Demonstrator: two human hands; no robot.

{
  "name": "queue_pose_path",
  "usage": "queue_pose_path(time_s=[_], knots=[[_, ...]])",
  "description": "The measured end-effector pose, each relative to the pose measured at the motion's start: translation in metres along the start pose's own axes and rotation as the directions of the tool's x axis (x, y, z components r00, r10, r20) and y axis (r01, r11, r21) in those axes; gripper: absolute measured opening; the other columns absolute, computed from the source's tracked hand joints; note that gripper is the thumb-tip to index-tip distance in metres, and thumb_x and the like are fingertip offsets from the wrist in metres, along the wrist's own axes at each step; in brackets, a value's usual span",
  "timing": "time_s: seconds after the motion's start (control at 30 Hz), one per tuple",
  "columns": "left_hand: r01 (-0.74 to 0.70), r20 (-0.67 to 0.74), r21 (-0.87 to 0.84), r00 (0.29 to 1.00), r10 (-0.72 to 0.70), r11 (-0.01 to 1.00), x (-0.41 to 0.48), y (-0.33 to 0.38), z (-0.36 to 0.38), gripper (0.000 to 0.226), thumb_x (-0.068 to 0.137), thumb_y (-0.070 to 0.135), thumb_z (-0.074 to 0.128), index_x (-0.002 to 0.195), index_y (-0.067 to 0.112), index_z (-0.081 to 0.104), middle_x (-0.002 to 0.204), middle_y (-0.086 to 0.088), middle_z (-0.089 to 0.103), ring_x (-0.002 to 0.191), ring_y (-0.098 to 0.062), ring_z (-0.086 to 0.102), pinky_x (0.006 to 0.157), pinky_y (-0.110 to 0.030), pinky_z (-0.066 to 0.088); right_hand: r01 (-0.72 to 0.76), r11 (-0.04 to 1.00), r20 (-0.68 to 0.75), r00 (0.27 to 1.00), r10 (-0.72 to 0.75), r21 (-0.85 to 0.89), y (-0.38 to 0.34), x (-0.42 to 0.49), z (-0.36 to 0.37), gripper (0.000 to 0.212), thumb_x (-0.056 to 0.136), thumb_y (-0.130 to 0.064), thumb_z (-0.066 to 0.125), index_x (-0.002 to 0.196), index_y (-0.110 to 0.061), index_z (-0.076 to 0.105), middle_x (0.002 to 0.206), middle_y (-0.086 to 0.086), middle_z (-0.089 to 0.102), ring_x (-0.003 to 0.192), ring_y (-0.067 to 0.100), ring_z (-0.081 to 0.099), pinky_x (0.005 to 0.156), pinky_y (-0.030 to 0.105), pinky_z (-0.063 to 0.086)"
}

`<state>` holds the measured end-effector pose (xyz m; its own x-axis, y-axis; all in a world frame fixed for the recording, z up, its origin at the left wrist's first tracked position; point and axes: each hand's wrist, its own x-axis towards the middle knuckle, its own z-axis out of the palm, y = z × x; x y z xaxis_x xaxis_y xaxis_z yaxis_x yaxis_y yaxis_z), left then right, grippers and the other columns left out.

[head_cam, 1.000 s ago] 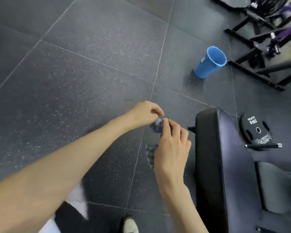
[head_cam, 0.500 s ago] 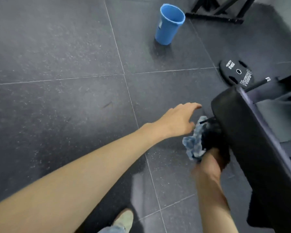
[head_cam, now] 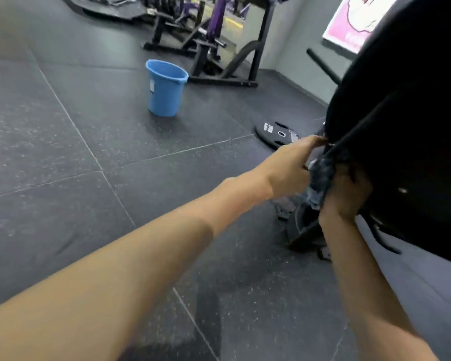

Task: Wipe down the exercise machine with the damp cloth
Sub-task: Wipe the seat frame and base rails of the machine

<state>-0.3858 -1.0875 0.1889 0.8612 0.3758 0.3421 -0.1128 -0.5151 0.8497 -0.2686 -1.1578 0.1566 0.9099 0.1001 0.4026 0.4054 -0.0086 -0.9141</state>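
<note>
Both hands, left; right, grip cloth against pad.

Open floor to the left of the hands, padded bench crowding the right.

Left of the left hand the rubber floor lies bare and wide, with a blue bucket standing well beyond it. Just past the left hand's fingertips a weight plate lies flat on the floor. The black bench pad looms directly against the right hand, blocking everything to its right and above. Below that hand, the bench's frame and foot fill the gap near the floor. Far beyond, other machines stand along the wall.
</note>
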Motion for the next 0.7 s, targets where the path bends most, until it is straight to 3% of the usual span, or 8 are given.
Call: queue_pose_path(time_s=[0.1, 0.2, 0.33, 0.4, 0.47, 0.57, 0.63, 0.7], knots=[[-0.069, -0.063, -0.078, 0.996, 0.064, 0.995, 0.005, 0.000, 0.027, 0.069, 0.068, 0.016, 0.043, 0.136, 0.004, 0.038, 0.129, -0.015, 0.053, 0.118, -0.030, 0.051, 0.098, -0.041, 0.044, 0.020, 1.000, -0.001, 1.000, -0.020, 0.002, 0.026, 0.021, 0.012, 0.032, 0.089, -0.004, 0.049, 0.118, 0.003, 0.060, 0.119, 0.022, 0.062, 0.109, 0.031, 0.058, 0.090, 0.031, 0.042], [-0.083, -0.216, -0.088, 0.974, 0.063, 0.993, 0.008, -0.002, 0.053, 0.052, 0.077, 0.009, 0.047, 0.129, 0.005, 0.039, 0.118, -0.015, 0.059, 0.110, -0.030, 0.055, 0.086, -0.037, 0.046, -0.055, 0.998, 0.074, 0.996, 0.058, -0.039, 0.054, 0.032, 0.020, 0.031, 0.096, -0.013, 0.047, 0.123, -0.004, 0.058, 0.118, 0.014, 0.062, 0.105, 0.026, 0.058, 0.090, 0.032, 0.042], [-0.076, -0.577, 0.094, 0.808, 0.117, 0.993, 0.023, 0.000, 0.059, 0.020, 0.095, 0.022, 0.051, 0.091, 0.003, 0.053, 0.088, -0.014, 0.066, 0.090, -0.032, 0.060, 0.064, -0.028, 0.037, -0.272, 0.960, 0.178, 0.950, 0.256, 0.070, 0.067, 0.054, 0.029, 0.017, 0.091, -0.013, 0.048, 0.098, -0.007, 0.063, 0.102, 0.013, 0.060, 0.095, 0.029, 0.058, 0.096, 0.044, 0.045], [-0.082, -0.611, 0.186, 0.771, 0.181, 0.979, 0.027, 0.001, 0.059, 0.023, 0.095, 0.025, 0.051, 0.082, 0.007, 0.051, 0.075, -0.010, 0.064, 0.080, -0.032, 0.059, 0.058, -0.023, 0.031, -0.156, 0.988, 0.114, 0.981, 0.155, 0.000, 0.053, 0.043, 0.023, 0.022, 0.090, -0.007, 0.049, 0.106, -0.002, 0.063, 0.110, 0.020, 0.062, 0.108, 0.034, 0.057, 0.098, 0.042, 0.043], [-0.107, -0.613, 0.261, 0.749, 0.250, 0.959, 0.031, -0.002, 0.059, 0.020, 0.094, 0.022, 0.051, 0.082, 0.007, 0.054, 0.075, -0.010, 0.065, 0.072, -0.031, 0.057, 0.059, -0.023, 0.033, 0.095, 0.994, -0.005, 0.995, -0.095, 0.048, 0.048, 0.021, 0.019, 0.034, 0.088, 0.000, 0.051, 0.121, 0.000, 0.058, 0.121, 0.018, 0.057, 0.112, 0.021, 0.054, 0.102, 0.031, 0.040], [-0.154, -0.632, 0.308, 0.704, 0.323, 0.939, 0.035, -0.009, 0.061, 0.019, 0.092, 0.020, 0.051, 0.086, 0.005, 0.059, 0.075, -0.012, 0.067, 0.077, -0.036, 0.060, 0.066, -0.034, 0.043, 0.390, 0.914, -0.169, 0.914, -0.368, 0.116, 0.061, -0.008, 0.024, 0.040, 0.087, 0.006, 0.051, 0.127, 0.000, 0.051, 0.125, 0.016, 0.052, 0.114, 0.015, 0.051, 0.102, 0.016, 0.038], [-0.167, -0.652, 0.308, 0.680, 0.335, 0.937, 0.036, -0.012, 0.063, 0.020, 0.091, 0.021, 0.051, 0.090, 0.005, 0.062, 0.076, -0.012, 0.069, 0.079, -0.036, 0.061, 0.071, -0.035, 0.044, 0.427, 0.897, -0.235, 0.889, -0.393, 0.113, 0.071, 0.000, 0.039, 0.039, 0.086, 0.012, 0.047, 0.125, 0.007, 0.050, 0.124, 0.022, 0.053, 0.116, 0.027, 0.053, 0.099, 0.005, 0.032], [-0.176, -0.647, 0.283, 0.690, 0.323, 0.943, 0.037, -0.012, 0.061, 0.020, 0.091, 0.021, 0.052, 0.093, 0.006, 0.064, 0.076, -0.009, 0.069, 0.076, -0.030, 0.063, 0.070, -0.027, 0.046, 0.293, 0.938, -0.246, 0.938, -0.245, 0.183, 0.083, 0.018, 0.053, 0.039, 0.087, 0.015, 0.041, 0.125, 0.011, 0.049, 0.126, 0.027, 0.052, 0.118, 0.034, 0.053, 0.096, 0.004, 0.030]])
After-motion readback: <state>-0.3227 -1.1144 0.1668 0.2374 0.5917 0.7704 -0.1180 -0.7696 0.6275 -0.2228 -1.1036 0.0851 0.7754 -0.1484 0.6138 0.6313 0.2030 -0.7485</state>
